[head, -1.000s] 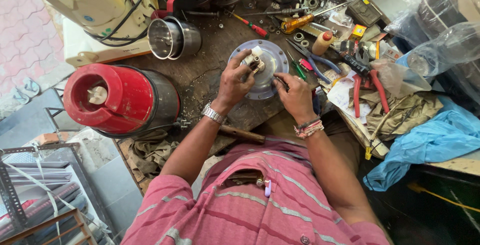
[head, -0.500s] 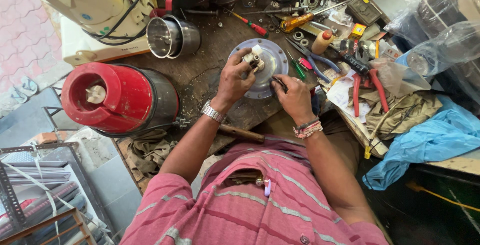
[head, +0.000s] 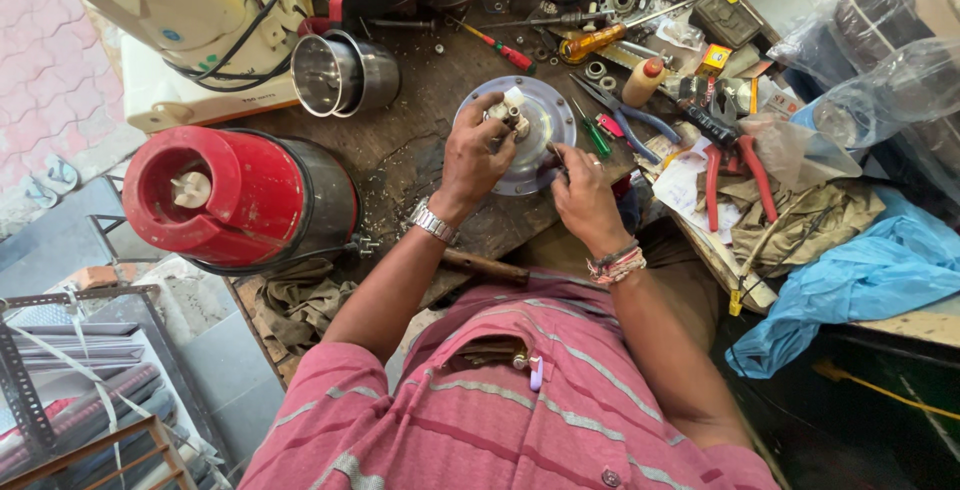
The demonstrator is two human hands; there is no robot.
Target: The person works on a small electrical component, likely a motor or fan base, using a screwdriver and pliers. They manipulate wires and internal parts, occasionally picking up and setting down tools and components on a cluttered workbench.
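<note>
A round grey metal disc (head: 548,108) with a white coupling piece (head: 509,106) at its centre lies on the dark wooden workbench (head: 420,150). My left hand (head: 475,155), a metal watch on its wrist, grips the white coupling and the parts around it from the left. My right hand (head: 583,195), with thread bands on the wrist, rests on the disc's near right rim, fingers pinched on something small that I cannot make out.
A red mixer base (head: 235,200) stands at the left, a steel jar (head: 340,72) behind it. Screwdrivers (head: 600,40), blue-handled pliers (head: 625,115) and red-handled pliers (head: 735,165) lie to the right. A blue plastic bag (head: 850,280) hangs at the right edge.
Both hands stay on the disc with only slight finger shifts. The view has drifted a little.
</note>
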